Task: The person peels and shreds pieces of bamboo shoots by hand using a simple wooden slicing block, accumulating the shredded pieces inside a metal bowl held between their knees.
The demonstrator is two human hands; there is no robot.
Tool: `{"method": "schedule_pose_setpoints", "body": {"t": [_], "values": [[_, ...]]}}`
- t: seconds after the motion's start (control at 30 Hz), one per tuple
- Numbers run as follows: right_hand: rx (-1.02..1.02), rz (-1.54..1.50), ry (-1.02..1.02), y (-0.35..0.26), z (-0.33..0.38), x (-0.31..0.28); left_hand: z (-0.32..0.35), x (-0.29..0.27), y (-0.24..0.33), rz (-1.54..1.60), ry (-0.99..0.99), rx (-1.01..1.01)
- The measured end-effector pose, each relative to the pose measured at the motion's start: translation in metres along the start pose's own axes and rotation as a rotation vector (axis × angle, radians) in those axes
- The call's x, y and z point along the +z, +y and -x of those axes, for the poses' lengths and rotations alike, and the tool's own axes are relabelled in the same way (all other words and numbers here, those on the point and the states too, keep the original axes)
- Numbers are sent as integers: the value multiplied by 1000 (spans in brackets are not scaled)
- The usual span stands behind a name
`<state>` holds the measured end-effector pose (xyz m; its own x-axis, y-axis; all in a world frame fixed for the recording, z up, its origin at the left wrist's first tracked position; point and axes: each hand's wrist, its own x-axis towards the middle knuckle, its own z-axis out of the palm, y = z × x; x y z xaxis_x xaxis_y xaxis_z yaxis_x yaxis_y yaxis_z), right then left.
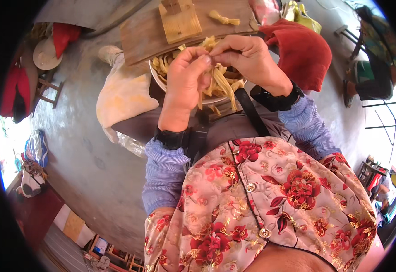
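- The left hand (185, 81) is rising from the lap with its back toward the camera; its thumb and forefinger are pinching shut on the upper end of a pale yellow strip (219, 82), right where the two hands are meeting.
- The right hand (251, 58) is coming in from the other side, its fingertips closing on the same top end, so both hands are gripping one point and neither is clearly nearer than the other.
- The strip is hanging down from that pinch, its long axis running roughly from the fingertips toward the lap, leaning slightly to the person's right; a few more strips are dangling beside it.
- Just beyond and beneath the hands, a round bowl (155, 75) is sitting piled with more of the same yellow pieces.
- Farther out, a wooden board (139, 36) is carrying a slatted wooden block (180, 20) and one knotted strip (224, 19).
- A red cloth (304, 52) is lying to the right of the board.
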<state>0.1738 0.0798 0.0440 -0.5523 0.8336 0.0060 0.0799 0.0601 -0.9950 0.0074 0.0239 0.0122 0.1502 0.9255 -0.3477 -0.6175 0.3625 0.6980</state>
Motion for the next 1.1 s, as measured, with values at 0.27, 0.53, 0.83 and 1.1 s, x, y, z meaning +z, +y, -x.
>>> {"method": "schedule_pose_setpoints", "body": {"t": [0.27,0.53,0.83,1.1], "values": [[52,153,-25,1,6,-1,10,6,-9,-374,87,143],[-397,599,-203,0,-5,-22,11,23,6,-564,41,277],[-5,602,23,-8,-8,-103,18,-59,37,-268,391,92],[-336,606,87,2,-13,-21,-3,-13,15,11,19,-35]]}}
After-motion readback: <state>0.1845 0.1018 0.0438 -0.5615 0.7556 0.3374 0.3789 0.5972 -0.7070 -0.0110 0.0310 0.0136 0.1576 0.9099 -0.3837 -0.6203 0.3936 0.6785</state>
